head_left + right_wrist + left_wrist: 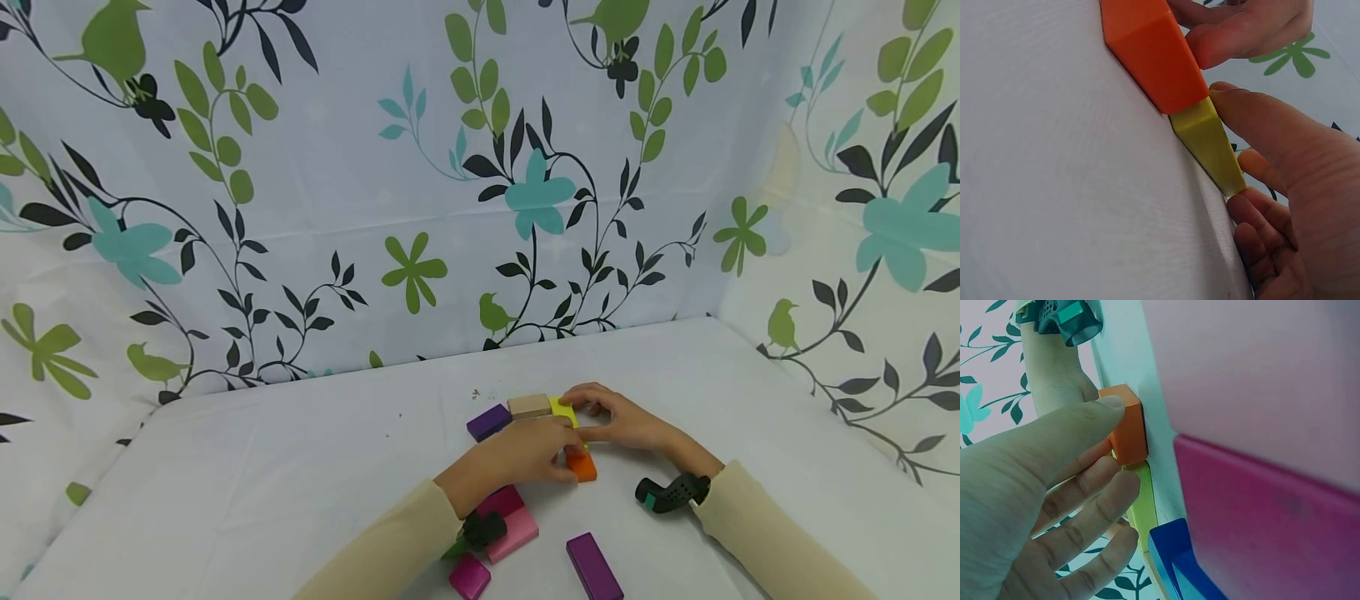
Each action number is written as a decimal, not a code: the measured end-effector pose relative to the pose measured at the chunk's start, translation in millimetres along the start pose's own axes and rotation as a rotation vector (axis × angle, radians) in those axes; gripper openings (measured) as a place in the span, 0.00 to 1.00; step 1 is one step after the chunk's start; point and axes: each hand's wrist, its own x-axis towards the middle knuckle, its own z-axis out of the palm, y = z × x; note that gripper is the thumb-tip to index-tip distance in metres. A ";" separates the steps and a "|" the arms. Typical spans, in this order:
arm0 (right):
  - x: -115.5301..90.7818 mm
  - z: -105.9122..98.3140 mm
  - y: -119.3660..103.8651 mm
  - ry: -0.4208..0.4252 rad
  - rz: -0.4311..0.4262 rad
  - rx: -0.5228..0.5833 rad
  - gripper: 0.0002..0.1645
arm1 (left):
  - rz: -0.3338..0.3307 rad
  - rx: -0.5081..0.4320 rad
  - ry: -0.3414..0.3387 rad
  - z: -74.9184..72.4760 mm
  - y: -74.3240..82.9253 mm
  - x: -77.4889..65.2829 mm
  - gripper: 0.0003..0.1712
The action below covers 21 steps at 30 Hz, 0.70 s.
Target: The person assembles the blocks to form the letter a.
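Note:
My left hand (528, 450) pinches the orange block (583, 469) with its thumb against it, as the left wrist view shows. My right hand (621, 423) spans the yellow block (561, 408), its thumb near the orange end and its fingers at the far end. In the right wrist view the orange block (1157, 56) and the yellow block (1210, 147) meet end to end on the white surface. Beyond the left hand, a beige block (529, 406) and a dark purple block (489, 422) continue the curved row. The left hand hides part of the row.
Under the left wrist lie a dark pink block (501, 502) and a lighter pink block (513, 535), with part of a green piece (454, 548) beside them. A magenta cube (470, 576) and a long purple block (595, 567) lie nearer. Patterned cloth (337, 200) hangs behind the table.

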 end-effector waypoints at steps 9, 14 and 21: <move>0.8 0.2 -0.9 0.003 0.002 -0.009 0.29 | -0.044 0.003 0.025 0.3 3.6 2.7 0.19; 0.7 0.4 -0.5 0.003 0.001 -0.005 0.29 | -0.056 0.014 0.019 0.4 4.0 3.0 0.20; 0.7 0.4 -0.7 0.003 -0.010 -0.006 0.29 | -0.083 -0.076 0.037 -0.7 -6.8 -6.6 0.19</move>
